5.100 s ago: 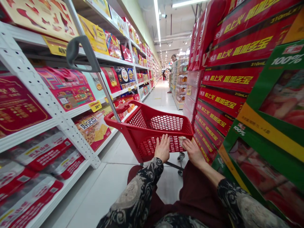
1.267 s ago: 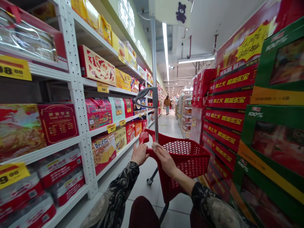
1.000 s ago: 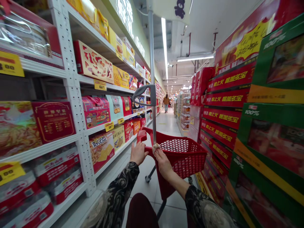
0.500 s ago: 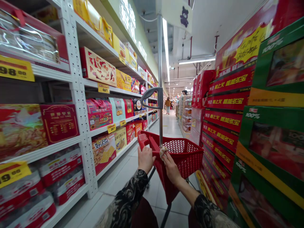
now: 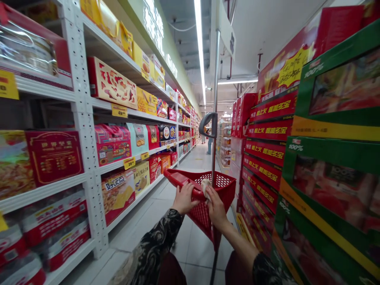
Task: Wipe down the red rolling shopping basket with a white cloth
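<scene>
In front of me stands a red plastic shopping basket cart [image 5: 225, 190] with perforated walls and a solid rim. A metal pole [image 5: 216, 79] rises from it and bears a grey loop handle [image 5: 209, 125]. My left hand [image 5: 184, 200] grips the near rim, its fingers over the top edge and its thumb pointing right. Just to the right, my right hand [image 5: 216, 209] pinches a crumpled whitish cloth [image 5: 205, 187] against the rim near the corner. Part of the cloth is hidden by the fingers.
White shelving [image 5: 86, 118] with boxed snacks lines the left side. Stacked red drink cartons [image 5: 264, 148] and green boxes [image 5: 308, 174] crowd the right. A tiled aisle [image 5: 197, 158] runs ahead, with people far down it.
The cart has turned, so its pole and grey handle sit further right and its near rim swings across. Both hands stay on the rim, the cloth still in my right hand.
</scene>
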`<action>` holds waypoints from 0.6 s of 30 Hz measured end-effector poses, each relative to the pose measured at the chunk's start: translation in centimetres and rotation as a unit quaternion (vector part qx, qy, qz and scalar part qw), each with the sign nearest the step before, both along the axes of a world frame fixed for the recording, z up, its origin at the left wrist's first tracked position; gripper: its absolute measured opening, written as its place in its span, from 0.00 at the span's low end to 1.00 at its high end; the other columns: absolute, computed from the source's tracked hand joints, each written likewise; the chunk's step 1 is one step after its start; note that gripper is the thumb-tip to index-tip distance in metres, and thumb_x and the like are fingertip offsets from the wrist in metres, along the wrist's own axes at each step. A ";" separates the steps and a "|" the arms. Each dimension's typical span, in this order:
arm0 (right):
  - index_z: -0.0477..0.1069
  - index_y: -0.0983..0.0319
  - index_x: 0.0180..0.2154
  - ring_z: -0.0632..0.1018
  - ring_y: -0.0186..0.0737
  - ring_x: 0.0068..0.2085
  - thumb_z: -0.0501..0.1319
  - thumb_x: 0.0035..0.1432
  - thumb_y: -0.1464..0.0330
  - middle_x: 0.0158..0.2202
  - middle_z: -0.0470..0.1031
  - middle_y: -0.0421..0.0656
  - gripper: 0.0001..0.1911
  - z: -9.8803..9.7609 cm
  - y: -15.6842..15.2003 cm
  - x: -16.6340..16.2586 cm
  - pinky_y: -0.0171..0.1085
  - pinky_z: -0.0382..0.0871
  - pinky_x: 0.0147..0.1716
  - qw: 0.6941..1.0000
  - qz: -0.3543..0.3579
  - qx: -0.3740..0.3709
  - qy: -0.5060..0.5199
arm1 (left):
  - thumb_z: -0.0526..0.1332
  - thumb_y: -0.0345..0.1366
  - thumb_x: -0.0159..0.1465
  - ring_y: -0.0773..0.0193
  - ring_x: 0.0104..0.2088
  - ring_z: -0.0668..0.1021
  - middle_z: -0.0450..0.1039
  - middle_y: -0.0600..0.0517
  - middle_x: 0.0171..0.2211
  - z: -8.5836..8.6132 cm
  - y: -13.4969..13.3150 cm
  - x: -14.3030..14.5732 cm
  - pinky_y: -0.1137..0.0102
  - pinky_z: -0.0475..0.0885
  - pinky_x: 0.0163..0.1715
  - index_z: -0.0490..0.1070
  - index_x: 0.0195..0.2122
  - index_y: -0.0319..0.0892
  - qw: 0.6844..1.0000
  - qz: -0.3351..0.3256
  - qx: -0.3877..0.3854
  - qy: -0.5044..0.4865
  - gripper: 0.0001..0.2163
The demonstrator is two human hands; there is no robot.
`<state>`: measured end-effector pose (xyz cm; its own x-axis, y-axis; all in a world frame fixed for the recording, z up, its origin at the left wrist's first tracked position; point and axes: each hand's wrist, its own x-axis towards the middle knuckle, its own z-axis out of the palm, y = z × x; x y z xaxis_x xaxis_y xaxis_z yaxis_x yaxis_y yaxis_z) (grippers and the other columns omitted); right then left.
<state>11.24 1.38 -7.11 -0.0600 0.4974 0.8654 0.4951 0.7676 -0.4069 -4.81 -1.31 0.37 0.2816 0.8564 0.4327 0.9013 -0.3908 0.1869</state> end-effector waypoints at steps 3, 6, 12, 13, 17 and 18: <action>0.67 0.59 0.52 0.70 0.41 0.53 0.48 0.48 0.79 0.52 0.70 0.45 0.29 1.9 0.2 1.1 0.46 0.66 0.53 1.000 -0.023 -0.019 -0.002 | 0.60 0.41 0.57 0.54 0.58 0.62 0.65 0.46 0.55 0.0 0.3 -0.1 0.46 0.45 0.58 0.63 0.51 0.45 1.000 0.007 0.019 0.024 0.20; 0.70 0.61 0.48 0.72 0.41 0.52 0.48 0.45 0.80 0.50 0.71 0.46 0.28 3.6 -0.1 1.2 0.45 0.67 0.52 0.999 -0.018 -0.030 -0.032 | 0.61 0.42 0.57 0.54 0.55 0.66 0.68 0.47 0.52 -0.3 0.3 1.3 0.47 0.46 0.58 0.65 0.48 0.46 0.998 0.006 0.051 0.032 0.18; 0.73 0.61 0.43 0.74 0.42 0.48 0.49 0.41 0.81 0.46 0.75 0.46 0.27 5.6 -1.1 2.8 0.43 0.67 0.51 0.991 -0.054 -0.047 -0.109 | 0.60 0.45 0.56 0.54 0.51 0.68 0.71 0.47 0.46 -0.2 -0.4 4.0 0.51 0.50 0.58 0.67 0.46 0.43 0.996 -0.014 0.084 0.014 0.18; 0.74 0.62 0.42 0.75 0.42 0.47 0.49 0.41 0.80 0.44 0.75 0.47 0.26 5.8 -1.0 3.7 0.43 0.68 0.50 0.989 -0.074 -0.059 -0.116 | 0.59 0.46 0.57 0.54 0.52 0.68 0.71 0.46 0.47 -0.2 -0.4 3.9 0.51 0.50 0.58 0.67 0.47 0.43 0.996 -0.019 0.082 0.014 0.19; 0.74 0.64 0.39 0.77 0.44 0.42 0.49 0.42 0.80 0.40 0.77 0.49 0.23 5.7 0.1 7.0 0.43 0.71 0.45 0.975 -0.140 -0.107 -0.136 | 0.56 0.49 0.58 0.51 0.58 0.61 0.62 0.45 0.57 -0.6 0.1 2.8 0.49 0.50 0.57 0.63 0.52 0.43 0.998 -0.003 0.063 0.013 0.23; 0.74 0.63 0.38 0.77 0.44 0.42 0.49 0.42 0.80 0.40 0.77 0.49 0.23 5.6 0.3 7.2 0.43 0.71 0.45 0.975 -0.143 -0.103 -0.133 | 0.55 0.48 0.59 0.51 0.59 0.59 0.60 0.45 0.58 -0.8 0.1 2.7 0.49 0.50 0.58 0.61 0.53 0.43 0.998 0.004 0.061 0.015 0.24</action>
<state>18.39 1.65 -1.52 -0.1016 0.6887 0.7179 0.7856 0.4982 -0.3668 -2.12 -1.19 -0.45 0.2896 0.8001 0.5254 0.9087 -0.4023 0.1117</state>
